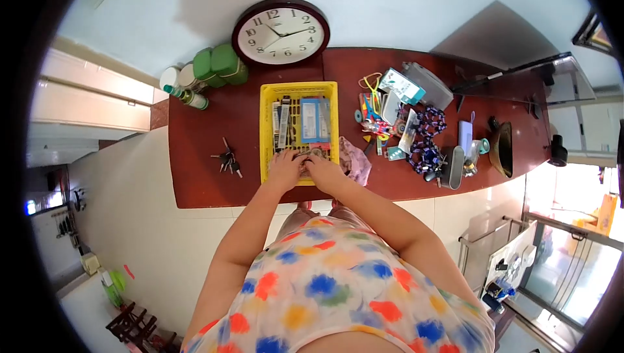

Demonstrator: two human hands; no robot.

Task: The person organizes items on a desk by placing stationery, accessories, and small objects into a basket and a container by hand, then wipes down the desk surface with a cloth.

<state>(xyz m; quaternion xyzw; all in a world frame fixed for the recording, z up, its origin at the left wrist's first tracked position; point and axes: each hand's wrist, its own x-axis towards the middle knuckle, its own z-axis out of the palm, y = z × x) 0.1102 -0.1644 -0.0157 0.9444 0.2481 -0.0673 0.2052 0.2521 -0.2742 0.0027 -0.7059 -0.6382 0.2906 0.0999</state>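
Observation:
A yellow plastic basket (264, 133) stands on the dark red table in front of me. My left hand (284, 170) and my right hand (325, 171) are side by side over its near end, fingers bent inward and meeting at a small object that they mostly hide; I cannot make out what it is. Beyond my hands, the basket holds a flat blue-and-white pack (316, 120) and several narrow dark and light packages (281, 122). A pink patterned cloth (355, 163) lies against the basket's right side, near my right hand.
A bunch of keys (227, 158) lies on the left. Green canisters (225, 62), a green bottle (187, 97) and a wall clock (281, 31) stand behind. Beaded purple strands (427, 142), a grey case (453, 167), a bowl (502, 150) and a television (552, 80) are on the right.

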